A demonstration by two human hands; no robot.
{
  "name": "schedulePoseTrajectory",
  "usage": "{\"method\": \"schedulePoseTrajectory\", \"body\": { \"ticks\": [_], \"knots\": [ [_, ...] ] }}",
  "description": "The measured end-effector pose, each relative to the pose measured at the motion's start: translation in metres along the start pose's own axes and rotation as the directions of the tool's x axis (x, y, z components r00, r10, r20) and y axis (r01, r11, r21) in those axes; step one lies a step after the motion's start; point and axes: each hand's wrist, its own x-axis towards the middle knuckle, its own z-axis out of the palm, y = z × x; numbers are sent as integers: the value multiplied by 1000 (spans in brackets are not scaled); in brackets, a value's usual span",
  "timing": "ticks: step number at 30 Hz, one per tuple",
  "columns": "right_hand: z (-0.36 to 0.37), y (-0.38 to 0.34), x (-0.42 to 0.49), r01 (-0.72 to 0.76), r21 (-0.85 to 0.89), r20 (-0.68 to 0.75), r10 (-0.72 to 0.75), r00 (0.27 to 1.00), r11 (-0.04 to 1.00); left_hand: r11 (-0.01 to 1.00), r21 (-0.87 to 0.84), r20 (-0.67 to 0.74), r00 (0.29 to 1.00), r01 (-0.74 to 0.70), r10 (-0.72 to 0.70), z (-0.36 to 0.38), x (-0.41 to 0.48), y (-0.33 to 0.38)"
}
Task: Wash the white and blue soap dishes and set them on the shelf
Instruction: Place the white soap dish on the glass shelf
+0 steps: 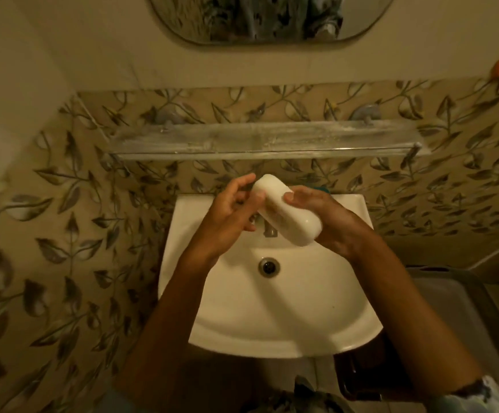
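The white soap dish (287, 211), a closed oval case, is held tilted above the back of the sink (272, 308), over the tap. My right hand (322, 216) grips it from the right side, thumb on top. My left hand (230, 216) touches its upper left end with its thumb, the other fingers spread loosely. A sliver of the blue soap dish (321, 189) shows behind my right hand on the sink's back rim. The glass shelf (260, 138) hangs on the wall above, with nothing on it.
A drain (268, 266) sits in the middle of the basin. The tap (269, 229) is mostly hidden under the dish. A mirror (272, 19) hangs above the shelf. A grey tub (457, 308) stands to the right of the sink.
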Motion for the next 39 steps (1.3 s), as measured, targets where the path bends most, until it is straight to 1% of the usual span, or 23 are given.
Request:
{"method": "schedulePoseTrajectory", "body": {
  "ticks": [3, 5, 7, 10, 11, 13, 15, 17, 20, 22, 26, 30, 31, 33, 36, 39],
  "knots": [
    [12, -23, 4, 108, -249, -7, -114, 994, 963, 999, 17, 41, 998, -40, 39, -11, 3, 12],
    [16, -38, 8, 180, -361, 20, -186, 982, 915, 998, -20, 42, 997, -62, 63, -21, 5, 18],
    [18, -55, 13, 226, -475, 35, -238, 971, 851, 994, -41, -5, 995, -99, 99, -32, 8, 25],
    [18, -76, 22, 269, -649, 27, -332, 943, 712, 982, 4, -122, 975, -189, 188, -46, 14, 35],
    [18, -81, 24, 286, -668, 22, -366, 931, 687, 977, 14, -156, 964, -214, 214, -51, 17, 39],
    [16, -88, 29, 327, -650, 0, -430, 903, 686, 969, 37, -228, 942, -243, 245, -60, 24, 45],
    [14, -91, 34, 385, -624, -5, -496, 868, 680, 961, 101, -264, 924, -257, 275, -67, 31, 50],
    [14, -93, 41, 420, -649, 11, -544, 839, 635, 944, 177, -251, 915, -277, 316, -72, 41, 53],
    [14, -97, 54, 384, -743, 9, -567, 824, 547, 930, 243, -225, 917, -276, 330, -78, 57, 54],
    [13, -98, 64, 366, -783, 14, -574, 819, 503, 910, 328, -223, 915, -256, 337, -81, 67, 54],
    [10, -99, 84, 329, -816, 12, -555, 832, 475, 850, 491, -221, 916, -192, 335, -83, 83, 51],
    [5, -96, 98, 261, -891, 37, -514, 857, 372, 752, 649, -202, 927, -114, 316, -83, 92, 46],
    [4, -93, 99, 258, -896, 45, -506, 861, 360, 732, 674, -193, 932, -103, 308, -83, 94, 44],
    [1, -88, 103, 253, -897, 46, -491, 870, 364, 698, 710, -176, 938, -90, 300, -83, 96, 39],
    [-1, -83, 108, 253, -891, 37, -494, 869, 378, 690, 720, -181, 938, -78, 294, -82, 99, 34],
    [-2, -85, 114, 215, -910, 21, -478, 878, 355, 675, 736, -190, 940, -54, 283, -80, 99, 31]
  ]
}}
